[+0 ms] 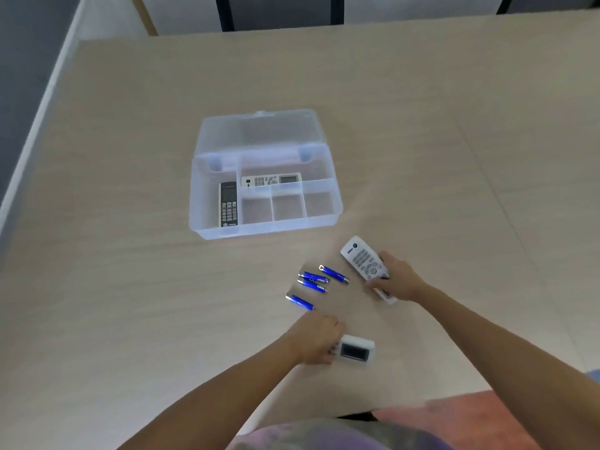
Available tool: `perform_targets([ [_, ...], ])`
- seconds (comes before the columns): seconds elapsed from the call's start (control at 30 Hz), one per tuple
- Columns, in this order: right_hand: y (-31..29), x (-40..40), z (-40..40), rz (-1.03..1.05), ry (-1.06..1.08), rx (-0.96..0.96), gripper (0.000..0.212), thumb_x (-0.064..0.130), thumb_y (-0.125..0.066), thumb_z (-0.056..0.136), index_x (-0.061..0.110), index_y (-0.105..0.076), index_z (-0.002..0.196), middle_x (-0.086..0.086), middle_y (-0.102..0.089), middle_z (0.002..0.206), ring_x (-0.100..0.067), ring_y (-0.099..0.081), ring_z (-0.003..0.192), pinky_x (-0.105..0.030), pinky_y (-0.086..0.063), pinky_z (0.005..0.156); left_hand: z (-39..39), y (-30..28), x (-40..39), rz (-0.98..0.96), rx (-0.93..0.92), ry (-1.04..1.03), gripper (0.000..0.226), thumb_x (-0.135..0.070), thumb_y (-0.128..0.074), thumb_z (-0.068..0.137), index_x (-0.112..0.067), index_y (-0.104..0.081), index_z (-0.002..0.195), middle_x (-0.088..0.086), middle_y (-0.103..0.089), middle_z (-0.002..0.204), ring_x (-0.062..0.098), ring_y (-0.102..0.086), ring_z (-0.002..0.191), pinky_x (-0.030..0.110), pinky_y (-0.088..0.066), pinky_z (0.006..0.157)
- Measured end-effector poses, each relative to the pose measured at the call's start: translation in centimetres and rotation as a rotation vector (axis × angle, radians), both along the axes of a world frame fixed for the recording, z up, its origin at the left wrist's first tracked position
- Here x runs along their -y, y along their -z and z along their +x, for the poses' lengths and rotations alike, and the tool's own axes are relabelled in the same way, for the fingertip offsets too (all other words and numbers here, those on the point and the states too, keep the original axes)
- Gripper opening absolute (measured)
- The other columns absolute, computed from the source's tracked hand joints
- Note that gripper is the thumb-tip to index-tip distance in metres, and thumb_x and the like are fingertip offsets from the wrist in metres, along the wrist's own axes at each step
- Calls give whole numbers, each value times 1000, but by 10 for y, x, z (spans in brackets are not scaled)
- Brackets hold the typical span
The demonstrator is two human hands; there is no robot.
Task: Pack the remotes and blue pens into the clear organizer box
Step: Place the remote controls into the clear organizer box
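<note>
Both hands down on remotes, well short of the clear organizer box, on its near side. Right hand wrapped round the lower end of a white remote, thumb one edge, fingers the other; remote's top points toward the box's near-right corner. Left hand closed over one end of a second white remote, display end poking out, this one farthest from the box. Look like rigid plastic, light, smooth — prob a bit slippery, so pinch across the narrow sides mid-body, not on the buttons. Four blue pens lie loose btwn the box and the left hand; thin, likely to roll, best pinched at mid-barrel. Inside the box: a black remote in the left compartment, a white remote w/ display in the back one. Lid open; three small front cells bare.
</note>
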State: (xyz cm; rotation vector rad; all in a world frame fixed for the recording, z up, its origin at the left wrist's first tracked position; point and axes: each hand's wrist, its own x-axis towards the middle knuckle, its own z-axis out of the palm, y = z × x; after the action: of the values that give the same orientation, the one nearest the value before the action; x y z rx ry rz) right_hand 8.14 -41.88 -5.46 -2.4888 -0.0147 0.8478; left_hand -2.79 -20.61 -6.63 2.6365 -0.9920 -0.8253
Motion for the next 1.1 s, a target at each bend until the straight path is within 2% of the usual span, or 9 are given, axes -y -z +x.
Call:
perform_targets([
  [0.2, -50, 26, 39, 581, 439, -108, 27, 24, -54, 92, 10, -56, 115, -11, -66, 110, -24, -64, 89, -30, -54, 69, 82, -74, -50, -485, -205, -656, 56, -37, -75, 77, -17, -38, 115, -1, -62, 86, 17, -57, 64, 26, -45, 56],
  [0.3, -80, 24, 69, 710, 471, -75, 23, 22, -51, 93, 15, -59, 114, -9, -65, 107, -23, -62, 90, -25, -54, 68, 169, -104, -94, -534, -169, -807, 63, -38, -73, 81, -17, -34, 125, -1, -61, 105, 24, -66, 83, 30, -53, 61],
  [0.57, -94, -23, 136, 748, 361, 1, 25, 21, -51, 93, 18, -58, 116, -7, -69, 110, -20, -65, 92, -30, -51, 75, 325, -85, -140, -76, -119, -562, 38, -27, -39, 102, -23, -39, 140, 8, -56, 135, 24, -57, 88, 32, -44, 82],
  [0.67, -87, -40, 153, 728, 280, -6, 24, 20, -51, 93, 19, -58, 117, -7, -70, 112, -16, -66, 89, -27, -52, 73, 337, -52, -143, 37, -211, -504, 45, -33, -39, 101, -27, -34, 146, 0, -35, 154, 24, -46, 129, 38, -35, 109],
  [0.8, -81, -60, 174, 689, 205, 23, 23, 20, -52, 93, 22, -60, 114, -7, -69, 111, -18, -65, 92, -28, -51, 76, 332, -20, -153, 82, -248, -508, 44, -37, -36, 101, -28, -39, 144, 5, -40, 150, 28, -37, 137, 42, -32, 112],
  [0.9, -77, -82, 193, 636, 146, 71, 25, 19, -54, 92, 22, -58, 116, -4, -70, 108, -18, -67, 93, -21, -53, 73, 319, -20, -154, 180, -81, -481, 38, -35, -33, 101, -30, -49, 135, 11, -42, 138, 30, -31, 133, 45, -26, 107],
  [0.97, -73, -102, 208, 597, 83, 97, 30, 18, -57, 90, 21, -52, 119, -7, -71, 108, -23, -68, 95, -31, -55, 80, 306, -23, -161, 146, 59, -515, 35, -34, -35, 99, -30, -56, 127, 8, -42, 138, 28, -32, 132, 45, -22, 109],
  [1.03, -66, -125, 225, 504, -25, 144, 32, 21, -59, 87, 23, -49, 118, -10, -71, 106, -28, -68, 92, -40, -52, 83, 285, -21, -173, 43, 298, -651, 34, -33, -37, 97, -25, -67, 110, 8, -49, 135, 29, -41, 128, 47, -23, 110],
  [1.1, -64, -151, 237, 400, -160, 156, 32, 23, -58, 87, 26, -51, 117, -5, -70, 102, -25, -66, 88, -33, -49, 78, 258, -19, -189, -5, 573, -916, 32, -29, -42, 93, -20, -67, 110, 13, -54, 130, 35, -48, 122, 53, -31, 106],
])
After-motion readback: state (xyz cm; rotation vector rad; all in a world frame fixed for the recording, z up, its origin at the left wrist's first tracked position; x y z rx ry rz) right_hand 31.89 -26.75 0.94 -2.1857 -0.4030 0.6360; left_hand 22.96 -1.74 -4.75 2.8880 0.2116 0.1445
